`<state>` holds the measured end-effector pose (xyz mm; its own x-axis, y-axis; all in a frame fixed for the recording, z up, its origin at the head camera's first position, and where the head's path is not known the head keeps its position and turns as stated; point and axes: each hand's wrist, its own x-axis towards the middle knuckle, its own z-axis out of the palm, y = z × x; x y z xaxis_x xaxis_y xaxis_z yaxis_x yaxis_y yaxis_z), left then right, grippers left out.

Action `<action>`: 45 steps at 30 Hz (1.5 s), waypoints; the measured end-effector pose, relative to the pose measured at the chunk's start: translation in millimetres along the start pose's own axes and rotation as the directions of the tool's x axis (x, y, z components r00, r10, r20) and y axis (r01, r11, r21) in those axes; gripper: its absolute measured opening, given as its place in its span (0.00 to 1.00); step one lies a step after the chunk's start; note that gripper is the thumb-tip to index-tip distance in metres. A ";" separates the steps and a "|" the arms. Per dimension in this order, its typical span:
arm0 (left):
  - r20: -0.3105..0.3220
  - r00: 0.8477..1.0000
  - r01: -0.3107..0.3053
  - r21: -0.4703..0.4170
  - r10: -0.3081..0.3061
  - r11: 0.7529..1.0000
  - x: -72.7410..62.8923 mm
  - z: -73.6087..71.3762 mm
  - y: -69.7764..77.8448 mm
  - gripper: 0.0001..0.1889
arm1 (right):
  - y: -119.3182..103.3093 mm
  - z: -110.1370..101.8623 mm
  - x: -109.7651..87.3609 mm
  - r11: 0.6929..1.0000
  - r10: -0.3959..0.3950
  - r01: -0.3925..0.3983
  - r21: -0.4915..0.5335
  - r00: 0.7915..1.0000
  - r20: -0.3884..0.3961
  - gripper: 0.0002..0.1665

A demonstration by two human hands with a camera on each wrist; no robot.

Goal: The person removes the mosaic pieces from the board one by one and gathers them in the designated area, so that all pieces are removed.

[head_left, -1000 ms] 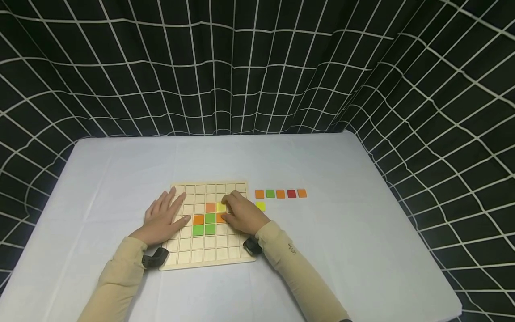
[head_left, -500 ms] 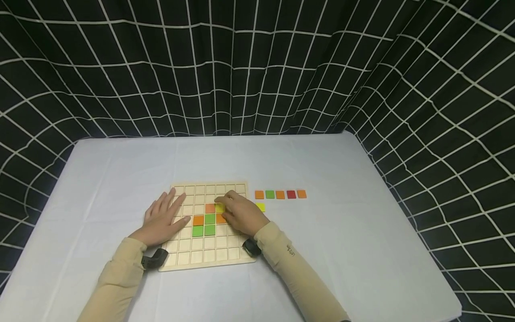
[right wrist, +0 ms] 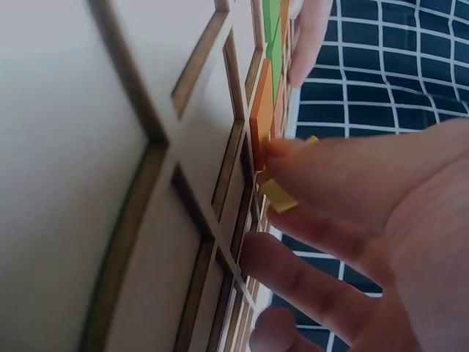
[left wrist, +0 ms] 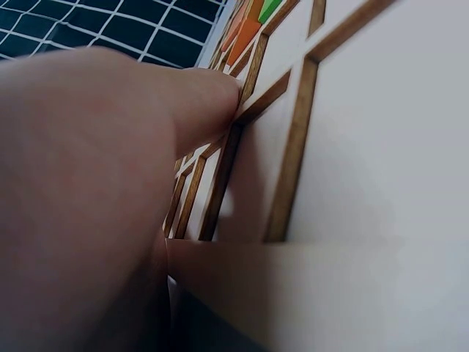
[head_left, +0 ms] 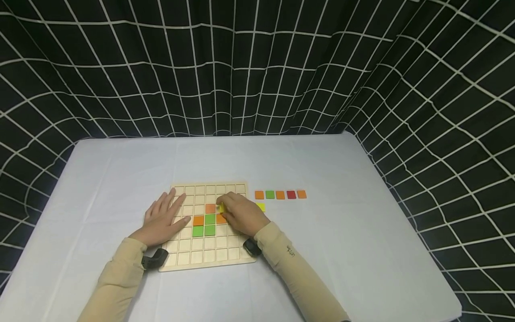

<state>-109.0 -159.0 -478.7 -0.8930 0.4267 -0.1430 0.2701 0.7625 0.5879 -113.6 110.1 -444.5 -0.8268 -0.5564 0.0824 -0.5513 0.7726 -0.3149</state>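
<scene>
A wooden grid board [head_left: 197, 256] lies on the white table, with several coloured square tiles in its middle cells. My right hand [head_left: 243, 214] pinches a yellow tile [right wrist: 278, 196] between thumb and fingers; the tile is tilted, close over the board. Just below it sits an orange tile [head_left: 221, 218], with my thumb right at its edge in the right wrist view. To the left are a light orange tile [head_left: 210, 209], another orange tile [head_left: 198, 220] and green tiles [head_left: 210, 219]. My left hand [head_left: 158, 223] rests with spread fingers on the board's left side.
Right of the board, a row of loose tiles holds orange, green [head_left: 270, 194], red [head_left: 291, 194] and orange [head_left: 301, 194] squares. Another yellow tile [head_left: 261, 207] lies below that row, partly behind my right hand. A dark gridded curtain [head_left: 257, 80] surrounds the table [head_left: 362, 250].
The yellow tile by my right fingers lay nearly flat a second ago and is now tipped up in their pinch. My right fingers shifted slightly left, then back. The left hand has stayed put.
</scene>
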 end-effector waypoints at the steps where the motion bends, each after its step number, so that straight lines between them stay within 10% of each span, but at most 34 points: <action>1: -0.001 1.000 0.000 0.001 0.000 1.000 0.4 0.4 -0.6 0.39 | 0.4 -0.4 -0.1 1.000 0.002 -0.002 -0.006 1.000 -0.002 0.17; 12: -0.053 0.998 -0.024 -0.010 0.024 1.000 -0.2 5.7 -3.0 0.39 | 21.8 -41.1 -12.5 0.971 0.202 -0.209 0.115 0.977 0.063 0.21; 23: -0.031 0.999 -0.023 -0.010 0.022 1.000 -0.6 -1.6 4.2 0.39 | 68.8 -68.6 -34.7 0.896 0.434 -0.444 -0.022 0.863 0.260 0.13; 45: -0.016 1.000 -0.017 -0.004 0.017 1.000 -1.9 -1.6 5.3 0.39 | 71.3 -62.2 -36.3 0.876 0.454 -0.481 0.027 0.843 0.289 0.15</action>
<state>-106.4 -156.6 -474.1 -0.8941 0.4315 -0.1199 0.2839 0.7531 0.5935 -129.8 204.4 -411.1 -0.9149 -0.2066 -0.3469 -0.0823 0.9365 -0.3408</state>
